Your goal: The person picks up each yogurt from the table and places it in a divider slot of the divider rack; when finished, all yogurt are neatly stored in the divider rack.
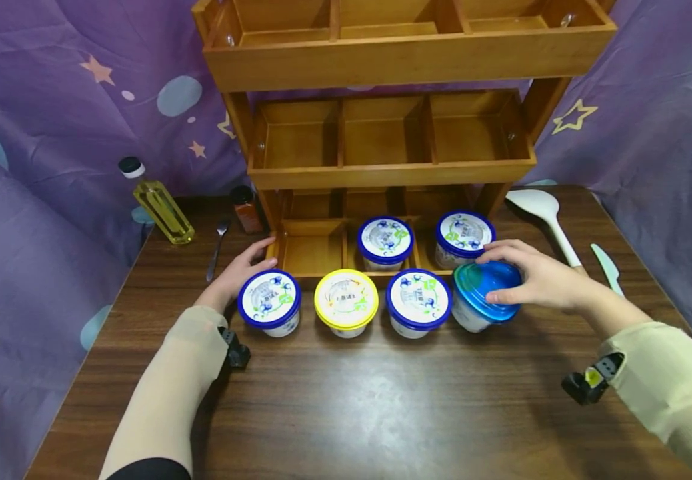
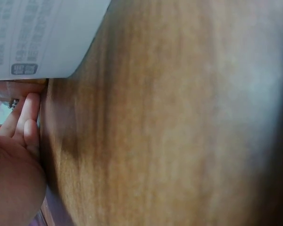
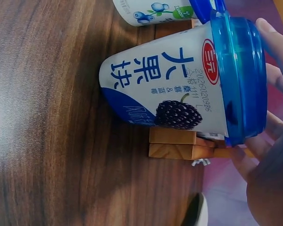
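My right hand grips a yogurt cup by its translucent blue lid, thumb on the near side and fingers on the far side. In the right wrist view this cup shows a blackberry print. It leans slightly at the shelf's front right. My left hand touches the front left corner of the wooden shelf, fingers extended along it in the left wrist view. Beside that hand stands a blue-rimmed yogurt cup. A yellow-rimmed cup and another blue-rimmed cup continue the row.
Two blue-rimmed cups, one in the middle and one at the right, sit in the bottom tier. Left of the shelf are an oil bottle, a fork and a spice jar. A white ladle and a pale knife lie right.
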Demonstrator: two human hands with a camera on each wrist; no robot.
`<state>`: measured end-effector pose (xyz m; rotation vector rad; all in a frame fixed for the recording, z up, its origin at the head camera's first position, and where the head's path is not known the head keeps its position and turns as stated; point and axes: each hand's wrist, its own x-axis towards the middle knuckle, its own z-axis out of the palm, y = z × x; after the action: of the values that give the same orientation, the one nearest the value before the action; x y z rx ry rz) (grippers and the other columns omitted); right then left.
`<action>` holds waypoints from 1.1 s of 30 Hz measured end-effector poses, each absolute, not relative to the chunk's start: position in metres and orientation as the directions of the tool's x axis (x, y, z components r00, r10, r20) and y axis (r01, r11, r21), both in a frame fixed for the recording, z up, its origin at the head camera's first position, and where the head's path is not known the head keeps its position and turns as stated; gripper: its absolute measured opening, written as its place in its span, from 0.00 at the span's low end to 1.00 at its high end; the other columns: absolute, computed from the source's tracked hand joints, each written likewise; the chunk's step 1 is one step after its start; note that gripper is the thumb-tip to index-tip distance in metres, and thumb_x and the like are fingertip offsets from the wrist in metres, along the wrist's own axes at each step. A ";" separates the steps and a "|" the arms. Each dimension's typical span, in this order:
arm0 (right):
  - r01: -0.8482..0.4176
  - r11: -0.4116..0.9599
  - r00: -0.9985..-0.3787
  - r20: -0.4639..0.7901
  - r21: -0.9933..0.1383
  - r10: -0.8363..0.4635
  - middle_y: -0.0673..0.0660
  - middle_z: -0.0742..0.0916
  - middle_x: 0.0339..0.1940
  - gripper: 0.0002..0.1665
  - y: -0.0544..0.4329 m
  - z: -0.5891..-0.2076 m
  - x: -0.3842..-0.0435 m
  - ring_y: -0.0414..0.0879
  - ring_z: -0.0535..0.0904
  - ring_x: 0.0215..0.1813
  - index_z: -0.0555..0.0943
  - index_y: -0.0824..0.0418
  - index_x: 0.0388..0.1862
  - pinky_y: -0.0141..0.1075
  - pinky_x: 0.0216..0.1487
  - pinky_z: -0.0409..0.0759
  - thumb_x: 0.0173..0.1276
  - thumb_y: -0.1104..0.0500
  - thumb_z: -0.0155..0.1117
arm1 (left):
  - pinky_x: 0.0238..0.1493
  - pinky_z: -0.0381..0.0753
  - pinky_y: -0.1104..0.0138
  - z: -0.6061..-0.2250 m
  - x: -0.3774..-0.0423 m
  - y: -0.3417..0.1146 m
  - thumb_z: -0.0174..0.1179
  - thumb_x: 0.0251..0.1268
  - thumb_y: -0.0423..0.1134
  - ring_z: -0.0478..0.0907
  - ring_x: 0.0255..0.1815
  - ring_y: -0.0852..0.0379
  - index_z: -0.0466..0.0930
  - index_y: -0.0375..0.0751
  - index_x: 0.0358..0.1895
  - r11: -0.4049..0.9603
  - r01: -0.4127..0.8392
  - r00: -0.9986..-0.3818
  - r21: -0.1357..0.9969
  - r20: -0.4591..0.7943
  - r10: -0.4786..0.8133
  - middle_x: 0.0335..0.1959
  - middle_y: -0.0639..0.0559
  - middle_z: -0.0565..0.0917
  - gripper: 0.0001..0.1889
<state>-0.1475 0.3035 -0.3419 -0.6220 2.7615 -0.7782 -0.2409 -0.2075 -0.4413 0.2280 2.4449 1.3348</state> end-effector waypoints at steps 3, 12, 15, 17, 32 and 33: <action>-0.351 0.750 -0.887 -0.057 -0.561 -0.459 0.65 0.68 0.62 0.32 0.304 -0.343 -0.146 0.65 0.63 0.61 0.73 0.56 0.57 0.65 0.52 0.66 0.54 0.50 0.73 | 0.66 0.49 0.42 -0.441 -0.240 -0.207 0.50 0.67 0.58 0.50 0.71 0.39 0.52 0.58 0.73 0.539 -0.023 -0.928 0.842 -0.219 0.302 0.72 0.37 0.54 0.33; -0.356 0.751 -0.887 -0.051 -0.556 -0.458 0.64 0.71 0.62 0.27 0.306 -0.349 -0.144 0.64 0.66 0.61 0.75 0.55 0.54 0.63 0.52 0.68 0.57 0.51 0.71 | 0.66 0.49 0.42 -0.441 -0.239 -0.207 0.49 0.68 0.58 0.50 0.71 0.40 0.52 0.59 0.73 0.546 -0.035 -0.927 0.837 -0.231 0.295 0.72 0.39 0.54 0.33; -0.345 0.755 -0.889 -0.064 -0.557 -0.453 0.64 0.71 0.62 0.27 0.306 -0.350 -0.143 0.64 0.67 0.60 0.75 0.56 0.55 0.63 0.51 0.69 0.58 0.50 0.70 | 0.66 0.49 0.42 -0.441 -0.240 -0.208 0.49 0.68 0.58 0.50 0.71 0.40 0.52 0.59 0.73 0.546 -0.035 -0.928 0.837 -0.230 0.294 0.72 0.39 0.54 0.33; -0.341 0.753 -0.888 -0.070 -0.563 -0.454 0.64 0.71 0.62 0.28 0.306 -0.351 -0.142 0.64 0.67 0.59 0.74 0.56 0.56 0.62 0.50 0.70 0.58 0.50 0.69 | 0.66 0.49 0.42 -0.442 -0.240 -0.208 0.49 0.68 0.58 0.50 0.71 0.40 0.52 0.59 0.73 0.545 -0.036 -0.927 0.838 -0.231 0.294 0.72 0.38 0.54 0.33; -0.285 0.743 -0.877 -0.148 -0.605 -0.457 0.67 0.66 0.62 0.39 0.311 -0.353 -0.137 0.66 0.68 0.56 0.66 0.53 0.63 0.60 0.46 0.73 0.54 0.52 0.72 | 0.65 0.47 0.41 -0.440 -0.238 -0.206 0.48 0.68 0.58 0.48 0.72 0.40 0.51 0.61 0.74 0.534 -0.044 -0.926 0.844 -0.235 0.295 0.73 0.39 0.52 0.33; -0.282 0.745 -0.877 -0.153 -0.604 -0.456 0.67 0.66 0.62 0.40 0.311 -0.353 -0.137 0.66 0.68 0.56 0.65 0.53 0.63 0.60 0.45 0.73 0.53 0.52 0.72 | 0.65 0.47 0.40 -0.440 -0.237 -0.206 0.48 0.68 0.59 0.47 0.72 0.39 0.51 0.61 0.74 0.534 -0.044 -0.926 0.844 -0.235 0.294 0.73 0.39 0.52 0.33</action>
<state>-0.1367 0.3114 -0.3530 -0.5760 2.6550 -0.8502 -0.2374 -0.2064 -0.4397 0.2062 2.4269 1.3502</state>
